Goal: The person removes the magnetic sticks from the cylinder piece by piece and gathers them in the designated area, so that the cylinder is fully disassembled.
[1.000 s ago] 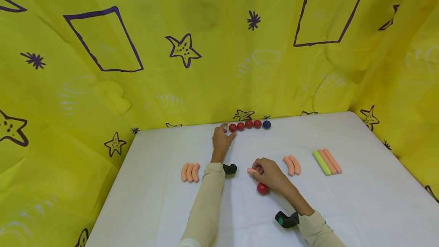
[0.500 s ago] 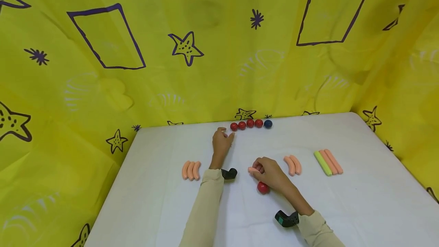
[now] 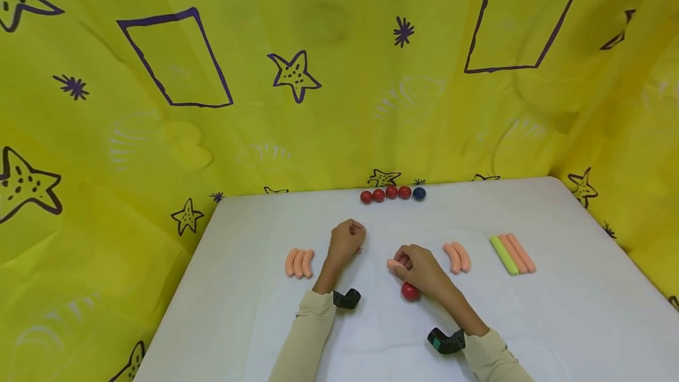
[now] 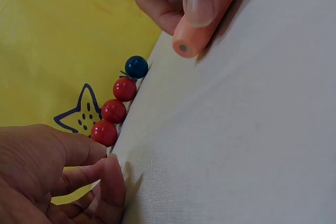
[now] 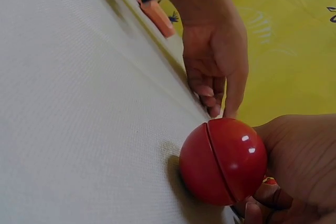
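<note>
My right hand point(image 3: 421, 267) pinches a light orange rod point(image 4: 199, 35) between thumb and fingers; its near end has a small round grey insert, and it looks like a building-toy stick. A single red ball point(image 3: 410, 292) with a seam lies under the right hand on the white table, near the palm point(image 5: 223, 161); I cannot tell whether it touches the rod. My left hand point(image 3: 346, 240), fingers loosely curled, is over the table left of the right hand. In the left wrist view, nothing shows between the left fingers point(image 4: 113, 182).
Several red balls point(image 3: 391, 192) and a dark blue ball point(image 3: 419, 194) line the table's point(image 3: 254, 323) back edge. Three curved orange rods point(image 3: 299, 263) lie left, two curved orange rods point(image 3: 457, 257) right. Farther right are a green rod point(image 3: 504, 255) and two straight orange rods point(image 3: 517, 253). A yellow cloth point(image 3: 339, 122) hangs behind.
My left hand has drawn back from the row of balls toward the table's middle, its fingers curling in more. The right hand stays in place with the orange rod. The head view shifts slightly.
</note>
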Available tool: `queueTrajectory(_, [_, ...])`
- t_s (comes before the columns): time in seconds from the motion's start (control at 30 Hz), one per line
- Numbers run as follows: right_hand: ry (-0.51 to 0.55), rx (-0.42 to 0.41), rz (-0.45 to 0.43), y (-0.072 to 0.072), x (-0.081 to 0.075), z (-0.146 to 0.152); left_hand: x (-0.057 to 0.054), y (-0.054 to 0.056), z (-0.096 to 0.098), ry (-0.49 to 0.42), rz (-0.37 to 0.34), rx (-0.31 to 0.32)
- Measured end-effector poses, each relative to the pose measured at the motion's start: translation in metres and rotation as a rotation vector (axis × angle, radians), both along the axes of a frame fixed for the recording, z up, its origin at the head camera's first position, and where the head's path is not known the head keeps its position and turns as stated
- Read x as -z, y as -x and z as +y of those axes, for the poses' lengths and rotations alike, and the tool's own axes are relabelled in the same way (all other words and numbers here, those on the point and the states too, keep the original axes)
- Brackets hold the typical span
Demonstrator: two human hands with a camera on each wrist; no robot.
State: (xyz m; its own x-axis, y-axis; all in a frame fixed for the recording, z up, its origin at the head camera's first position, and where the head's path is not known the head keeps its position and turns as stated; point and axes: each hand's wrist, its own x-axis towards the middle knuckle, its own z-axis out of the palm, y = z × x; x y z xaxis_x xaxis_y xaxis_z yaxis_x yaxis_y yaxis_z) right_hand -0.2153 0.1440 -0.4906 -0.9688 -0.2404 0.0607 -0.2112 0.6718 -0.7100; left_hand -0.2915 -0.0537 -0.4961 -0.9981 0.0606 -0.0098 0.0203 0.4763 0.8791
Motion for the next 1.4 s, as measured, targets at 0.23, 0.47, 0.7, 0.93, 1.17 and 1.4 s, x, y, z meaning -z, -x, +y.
queueTrajectory(0.23, [0.014,0.007,0.030,0.001,0.000,0.004,-0.010,-0.028,-0.004,0.010,-0.061,0.134])
queueTrajectory(0.47, [0.022,-0.006,0.045,0.002,-0.001,0.002,-0.011,-0.048,-0.011,-0.008,-0.088,0.218])
queueTrajectory(0.7, [0.025,-0.001,0.058,0.003,0.001,0.000,-0.008,-0.050,-0.014,0.003,-0.064,0.206])
queueTrajectory(0.93, [-0.005,0.053,0.050,-0.001,0.003,0.000,-0.002,-0.055,-0.013,-0.014,-0.070,0.203])
queueTrajectory(1.17, [0.044,0.163,0.014,0.001,0.005,0.005,-0.001,-0.057,-0.013,-0.013,-0.065,0.195])
queueTrajectory(1.4, [0.134,0.265,0.003,-0.001,0.002,0.008,-0.002,-0.058,-0.014,-0.027,-0.066,0.196])
